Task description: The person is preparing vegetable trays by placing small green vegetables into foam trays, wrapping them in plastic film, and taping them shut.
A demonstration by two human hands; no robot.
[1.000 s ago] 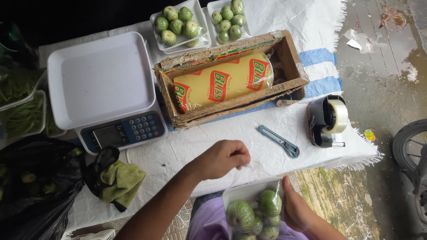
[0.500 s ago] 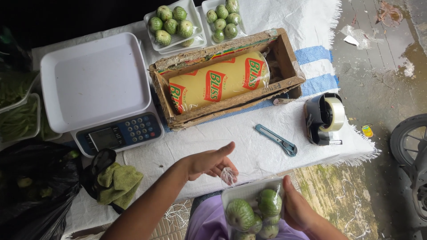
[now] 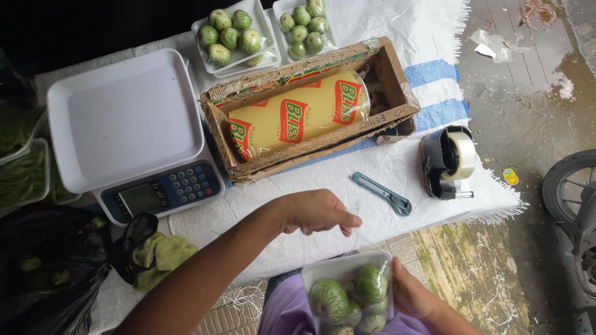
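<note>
Your left hand (image 3: pixel 316 212) hovers above the white cloth (image 3: pixel 347 180), its fingers drawn together and pinching the edge of a thin clear film (image 3: pixel 335 243) that stretches down toward the tray. Your right hand (image 3: pixel 415 296) holds the small white tray of green round vegetables (image 3: pixel 349 295) at 6 o'clock, close to your lap, with the thumb pressed on its right rim; the other fingers are hidden under it, so I cannot tell how they lie.

To wrap well, I think you should keep the film tight and flat over the vegetables before you fold it under, and hold the tray level so nothing rolls out. Pull evenly, not from one corner only, or the film can wrinkle or tear.

At 12 o'clock the yellow film roll (image 3: pixel 298 115) lies in its cardboard box (image 3: pixel 397 99). Behind it stand two wrapped trays (image 3: pixel 264 28). At 10 o'clock is the white scale (image 3: pixel 124 118), at 3 o'clock the blue cutter (image 3: pixel 382 193) and, beyond it, the tape dispenser (image 3: pixel 448 162). A green rag (image 3: pixel 162 257) lies at 8 o'clock.
</note>
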